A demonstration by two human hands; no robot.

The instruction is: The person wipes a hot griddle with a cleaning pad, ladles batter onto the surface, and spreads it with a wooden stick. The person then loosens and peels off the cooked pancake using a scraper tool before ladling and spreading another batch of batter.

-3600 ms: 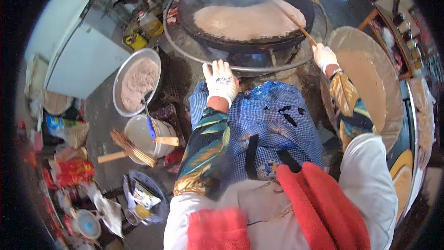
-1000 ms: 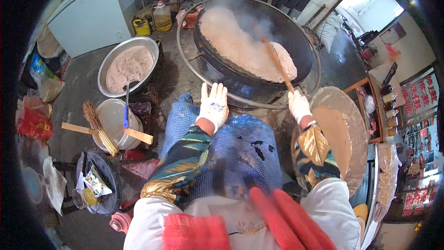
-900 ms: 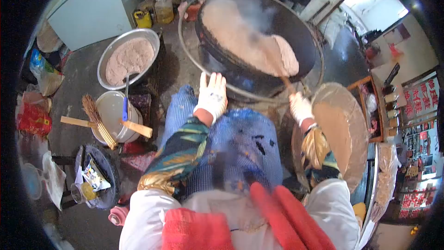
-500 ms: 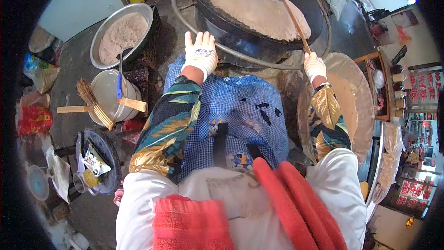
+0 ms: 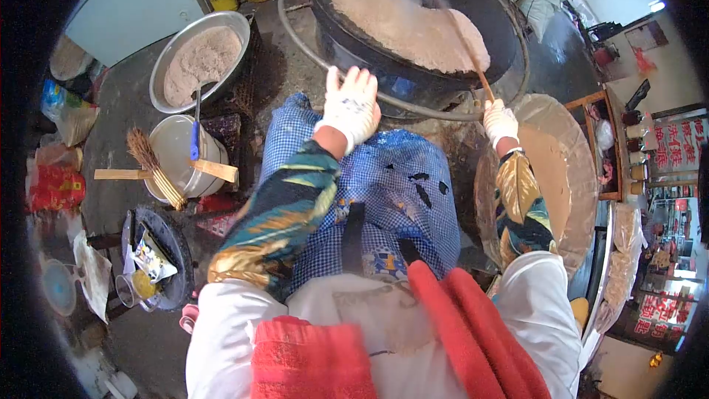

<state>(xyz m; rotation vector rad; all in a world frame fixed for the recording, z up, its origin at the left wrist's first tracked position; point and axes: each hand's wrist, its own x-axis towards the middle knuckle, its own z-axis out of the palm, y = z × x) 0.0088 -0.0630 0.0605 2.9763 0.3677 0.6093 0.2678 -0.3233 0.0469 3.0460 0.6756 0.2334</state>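
Note:
My right hand [image 5: 501, 121], in a white glove, is closed around the lower end of a thin wooden stick [image 5: 468, 50]. The stick reaches up across a large black round pan [image 5: 347, 33], over a pale pinkish-brown spread [image 5: 399, 18] that looks powdery or pasty. A metal hoop [image 5: 295, 35] runs around the pan. My gloved left hand [image 5: 351, 108] is open, palm down with fingers stretched forward, at the near left part of the hoop. Whether it presses on the hoop I cannot tell. A blue checked apron [image 5: 384, 192] lies below both hands.
Left stands a metal basin [image 5: 159, 77] of similar pinkish material, and a white bucket [image 5: 214, 151] with a straw brush [image 5: 151, 162] and a blue-handled tool [image 5: 195, 133] across it. A plastic-lined tub [image 5: 495, 185] of beige liquid sits at right, near a wooden shelf [image 5: 607, 140].
My left hand has shifted right and slightly back toward me. My right hand has drawn slightly back with the stick, whose upper end has moved left over the pan.

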